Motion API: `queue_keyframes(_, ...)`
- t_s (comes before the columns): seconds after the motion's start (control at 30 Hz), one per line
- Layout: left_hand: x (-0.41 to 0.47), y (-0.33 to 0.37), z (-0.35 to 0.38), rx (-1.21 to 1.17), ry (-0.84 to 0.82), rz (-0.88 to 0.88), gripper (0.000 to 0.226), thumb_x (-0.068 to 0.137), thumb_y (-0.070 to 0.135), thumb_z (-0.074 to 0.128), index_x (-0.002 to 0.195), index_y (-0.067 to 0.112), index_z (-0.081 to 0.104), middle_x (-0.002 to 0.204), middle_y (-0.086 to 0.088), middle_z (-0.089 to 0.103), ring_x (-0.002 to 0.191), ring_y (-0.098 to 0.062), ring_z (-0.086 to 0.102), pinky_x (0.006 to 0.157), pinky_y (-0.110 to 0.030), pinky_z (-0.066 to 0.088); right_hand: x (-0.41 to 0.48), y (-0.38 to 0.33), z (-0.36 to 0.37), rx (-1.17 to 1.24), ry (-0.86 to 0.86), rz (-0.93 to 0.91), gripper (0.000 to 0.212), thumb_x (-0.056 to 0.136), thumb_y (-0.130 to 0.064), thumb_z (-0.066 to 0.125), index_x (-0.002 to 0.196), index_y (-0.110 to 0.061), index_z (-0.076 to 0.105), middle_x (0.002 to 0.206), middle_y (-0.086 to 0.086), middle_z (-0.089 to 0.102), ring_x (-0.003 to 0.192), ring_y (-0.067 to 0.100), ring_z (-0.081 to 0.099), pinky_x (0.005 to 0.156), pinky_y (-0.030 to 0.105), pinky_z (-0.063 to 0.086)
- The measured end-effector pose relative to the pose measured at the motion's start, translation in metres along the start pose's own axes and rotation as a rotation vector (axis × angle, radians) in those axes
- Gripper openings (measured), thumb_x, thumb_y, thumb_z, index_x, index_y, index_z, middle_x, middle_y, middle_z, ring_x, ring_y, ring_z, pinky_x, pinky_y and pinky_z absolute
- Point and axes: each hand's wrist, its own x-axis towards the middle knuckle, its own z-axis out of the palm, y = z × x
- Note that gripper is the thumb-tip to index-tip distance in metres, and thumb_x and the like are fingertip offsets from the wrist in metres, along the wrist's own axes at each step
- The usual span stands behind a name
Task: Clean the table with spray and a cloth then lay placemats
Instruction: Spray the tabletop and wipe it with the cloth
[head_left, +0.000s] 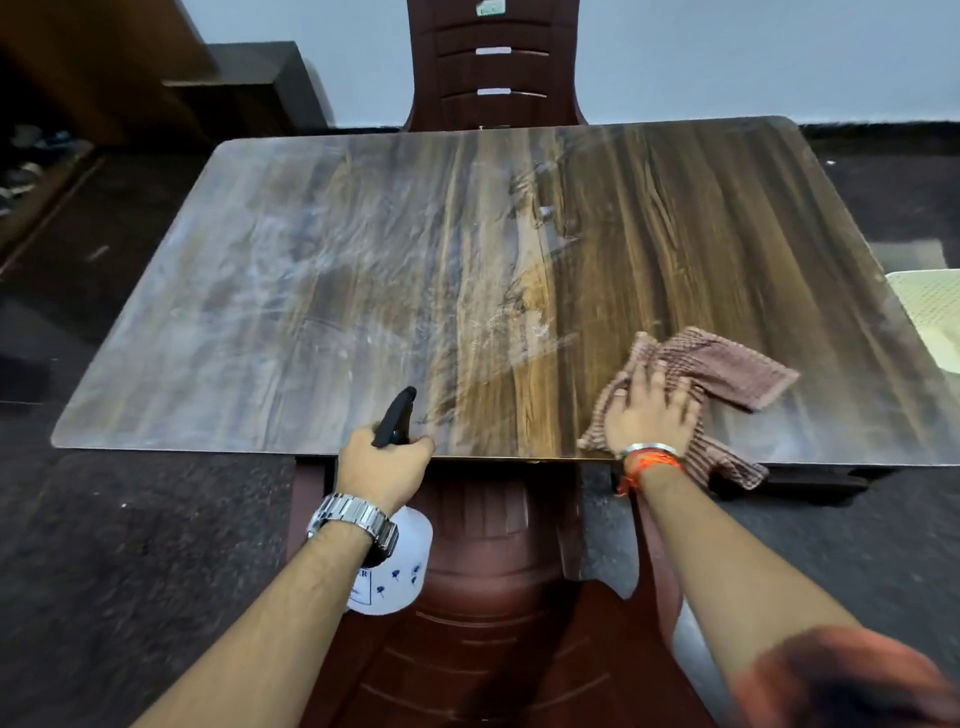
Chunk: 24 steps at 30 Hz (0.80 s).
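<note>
A wood-grain table (322, 291) fills the middle of the view, its left half dull and smeared, its right half darker. My left hand (382, 462) grips a white spray bottle (397, 569) by its black trigger head (396, 415) at the table's near edge; the bottle's body hangs below the tabletop. My right hand (649, 413) lies flat, fingers spread, on a reddish checked cloth (727, 364) at the table's near right. One corner of the cloth hangs over the near edge.
A dark red plastic chair (493, 67) stands at the far side of the table. Another such chair (483, 597) is tucked under the near edge, between my arms. A pale yellow-green textured mat (930, 312) lies beyond the right edge. Dark furniture stands at the far left.
</note>
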Motion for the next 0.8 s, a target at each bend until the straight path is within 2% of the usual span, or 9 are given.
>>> queue_keyframes(0.07,0.001,-0.001,-0.007,0.01,-0.007,-0.003,0.024,0.061,0.036,0.071,0.061,0.017,0.056,0.05,0.001,0.049,0.05,-0.023,0.047,0.053,-0.028,0.042,-0.014,-0.052,0.012,-0.062,-0.051,-0.218,0.067,0.083,-0.043,0.024,0.148,-0.027,0.03,0.157,0.001,0.024,0.143,0.036,0.018,0.114,0.051,0.009)
queue_keyframes(0.23,0.003,-0.003,-0.023,-0.022,0.036,-0.02,0.028,0.066,0.027,0.075,0.055,0.013,0.054,0.048,0.0,0.052,0.05,-0.024,0.051,0.052,-0.025,0.04,-0.088,-0.166,0.046,-0.214,-0.289,-1.023,0.057,0.096,-0.041,0.031,0.15,-0.026,0.023,0.16,-0.003,0.014,0.147,0.028,0.007,0.118,0.046,0.005)
queue_keyframes(0.33,0.006,-0.008,-0.035,-0.024,0.062,0.003,0.024,0.068,0.025,0.076,0.056,0.01,0.062,0.05,-0.003,0.061,0.052,-0.027,0.059,0.051,-0.025,0.045,-0.115,-0.187,0.057,-0.16,-0.317,-1.171,0.055,0.094,-0.033,0.044,0.146,-0.019,0.034,0.156,0.001,0.028,0.145,0.026,0.017,0.118,0.042,0.008)
queue_keyframes(0.43,0.015,-0.017,-0.051,-0.06,0.031,-0.015,0.029,0.063,0.036,0.077,0.056,0.012,0.063,0.048,-0.003,0.062,0.053,-0.028,0.06,0.055,-0.03,0.047,-0.11,-0.19,0.052,0.136,-0.348,-1.084,0.046,0.087,-0.013,0.053,0.133,-0.019,0.054,0.137,0.005,0.054,0.126,0.028,0.049,0.107,0.037,0.035)
queue_keyframes(0.5,0.022,-0.024,-0.066,-0.091,0.007,-0.024,0.029,0.061,0.039,0.079,0.056,0.014,0.065,0.05,-0.001,0.062,0.054,-0.027,0.059,0.057,-0.029,0.048,-0.108,-0.2,0.037,0.495,-0.371,-0.784,0.036,0.087,-0.008,0.052,0.118,-0.022,0.065,0.122,0.002,0.066,0.113,0.024,0.06,0.1,0.033,0.045)
queue_keyframes(0.6,0.033,-0.037,-0.095,-0.088,-0.037,-0.004,0.029,0.064,0.037,0.079,0.062,0.011,0.067,0.051,-0.001,0.061,0.054,-0.025,0.059,0.055,-0.027,0.047,-0.111,-0.225,0.019,1.005,-0.316,-0.373,0.022,0.094,-0.007,0.052,0.106,-0.017,0.068,0.104,0.002,0.069,0.1,0.017,0.064,0.094,0.031,0.047)
queue_keyframes(0.7,0.051,-0.047,-0.134,-0.059,-0.082,0.029,0.038,0.067,0.038,0.076,0.07,0.002,0.066,0.053,-0.004,0.058,0.054,-0.025,0.057,0.054,-0.027,0.045,-0.122,-0.254,0.006,1.092,-0.29,-0.184,0.011,0.091,-0.015,0.06,0.098,-0.024,0.062,0.084,0.0,0.065,0.063,0.005,0.054,0.064,0.026,0.043)
queue_keyframes(0.77,0.062,-0.052,-0.16,-0.049,-0.099,0.062,0.041,0.064,0.039,0.074,0.071,-0.001,0.066,0.052,-0.003,0.056,0.053,-0.024,0.054,0.056,-0.029,0.046,-0.126,-0.269,-0.001,1.14,-0.329,-0.14,0.012,0.087,-0.012,0.066,0.089,-0.023,0.063,0.075,0.0,0.065,0.058,0.008,0.053,0.06,0.026,0.044)
queue_keyframes(0.8,0.068,-0.054,-0.173,-0.047,-0.106,0.075,0.039,0.062,0.039,0.073,0.069,0.001,0.066,0.052,-0.001,0.055,0.053,-0.024,0.054,0.056,-0.03,0.047,-0.129,-0.277,-0.006,1.187,-0.332,-0.125,0.015,0.086,-0.007,0.067,0.085,-0.022,0.064,0.075,0.001,0.066,0.063,0.011,0.057,0.065,0.027,0.048)
